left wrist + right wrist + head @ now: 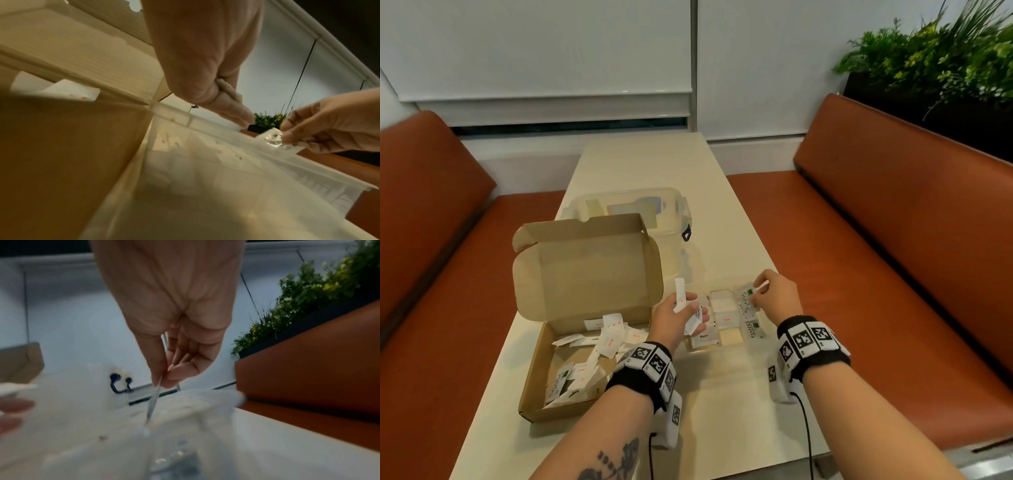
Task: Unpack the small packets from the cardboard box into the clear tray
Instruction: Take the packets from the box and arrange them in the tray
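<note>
White packet [760, 287] pinched in right hand [777, 295] over clear tray [729, 339].

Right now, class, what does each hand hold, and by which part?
The left hand holds white packets by their lower ends. The right hand pinches one small packet by its upper edge, over the clear tray.

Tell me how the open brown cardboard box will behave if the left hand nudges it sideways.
The open brown cardboard box will probably slide easily: it holds only thin white paper packets, so it looks light. Its raised lid stands tall, so a high push may tip or flex it; push low on the wall.
</note>
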The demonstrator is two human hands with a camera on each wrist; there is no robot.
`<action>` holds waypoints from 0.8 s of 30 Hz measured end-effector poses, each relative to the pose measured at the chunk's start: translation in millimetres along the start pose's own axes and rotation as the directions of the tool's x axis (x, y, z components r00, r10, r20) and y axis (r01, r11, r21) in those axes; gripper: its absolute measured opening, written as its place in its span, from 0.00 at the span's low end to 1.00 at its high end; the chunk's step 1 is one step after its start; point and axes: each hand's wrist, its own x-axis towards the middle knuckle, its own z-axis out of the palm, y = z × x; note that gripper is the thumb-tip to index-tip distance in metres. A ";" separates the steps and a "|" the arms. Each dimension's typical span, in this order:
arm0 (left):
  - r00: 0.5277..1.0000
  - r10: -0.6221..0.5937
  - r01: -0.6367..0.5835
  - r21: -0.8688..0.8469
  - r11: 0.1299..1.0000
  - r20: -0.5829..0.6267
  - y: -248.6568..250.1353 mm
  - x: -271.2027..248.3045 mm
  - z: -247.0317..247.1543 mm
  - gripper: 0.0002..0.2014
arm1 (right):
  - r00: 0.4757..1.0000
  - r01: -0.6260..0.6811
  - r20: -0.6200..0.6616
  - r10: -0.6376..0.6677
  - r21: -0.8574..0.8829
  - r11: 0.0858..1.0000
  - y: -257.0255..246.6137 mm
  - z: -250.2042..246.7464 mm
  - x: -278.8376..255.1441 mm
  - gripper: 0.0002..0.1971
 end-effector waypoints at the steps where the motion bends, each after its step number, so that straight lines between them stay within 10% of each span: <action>1: 1.000 -0.004 0.004 0.003 1.000 -0.004 -0.4 0.0 -1.4 0.05 | 1.000 -0.014 -0.009 0.014 -0.027 1.000 3.3 -0.8 2.4 0.07; 24: 0.995 -0.089 0.092 -0.076 0.993 0.036 0.8 -0.7 -8.8 0.13 | 0.977 0.112 0.214 0.017 -0.574 0.811 6.0 41.7 10.6 0.14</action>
